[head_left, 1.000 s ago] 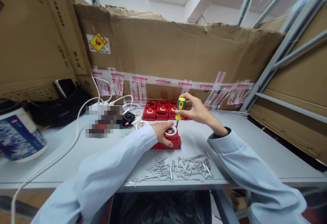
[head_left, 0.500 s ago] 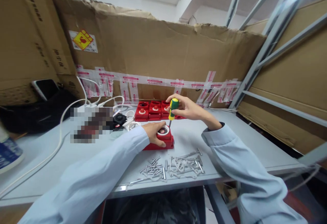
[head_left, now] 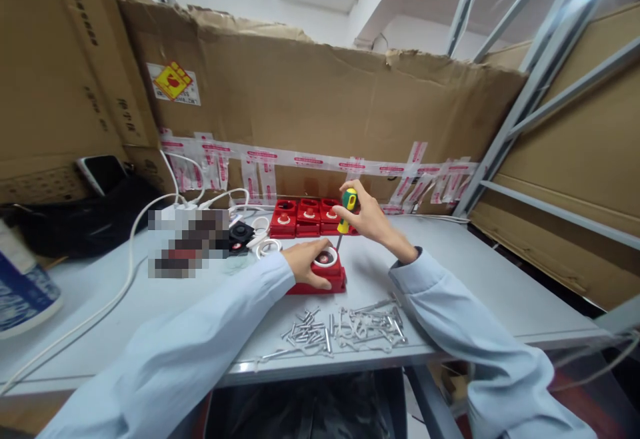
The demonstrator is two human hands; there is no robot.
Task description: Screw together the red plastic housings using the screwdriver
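My left hand presses down over a red plastic box, its fingers and thumb gripping the box. A white ring with a dark round centre shows on top, by the fingertips. Thumb and fingers of my right hand close around the green and yellow handle of a screwdriver. Slightly tilted, the screwdriver has its shaft pointing down at the box's far right corner; its tip is too small to make out. The left part of the box is hidden under my left hand and sleeve.
Several red housings stand behind. Loose screws and metal parts lie near the table's front edge. White rings, black square parts and a white cable are at left. A cardboard wall closes off the back.
The view has shifted slightly, so everything sits a little further right. My right fingers have changed position around the screwdriver handle, which leans slightly more. My left hand stays on the red box.
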